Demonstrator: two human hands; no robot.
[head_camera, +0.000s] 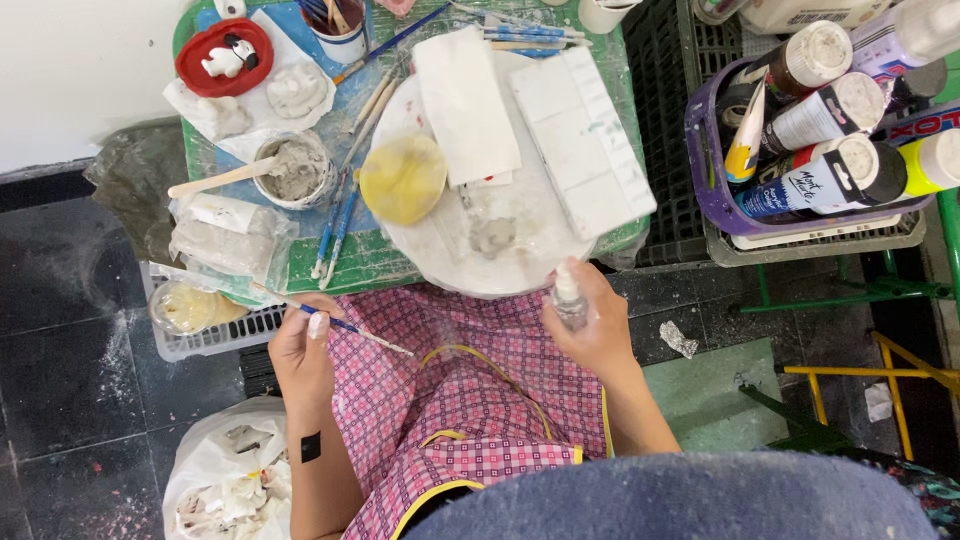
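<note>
The person sits at a small green table (365, 262), viewed from above, with a pink checked apron (455, 400) across the lap.

**Hand state.** The right hand (590, 325) is closed around a small clear spray bottle (569, 296), nozzle upward and turned toward the table edge. The left hand (300, 345) is closed on a thin blue-handled brush (345, 328), held low over the lap with its tip pointing toward the middle of the apron. Neither hand touches the table.

**Work piece.** A small grey clay lump (492, 236) lies on the white round board (440, 245) at the near side of the table, just beyond the spray bottle. A yellow sponge (402, 178) rests on the same board to the left of the lump, and a folded white cloth (465, 105) and a white palette (585, 140) overlap the board's far side.

**Step in hand.** Judging by the grip and aim, the step appears to be wetting the clay lump with the spray bottle, with the brush kept ready.

**Next move requirements.** The nozzle would need to face the lump squarely from close range. The brush tip would then have to travel from the lap up to the lump without brushing the apron.

**Surroundings.** A cup of grey slip (295, 170) with a wooden stick stands at the left; a purple basket (715, 190) of paint bottles sits to the right.
</note>
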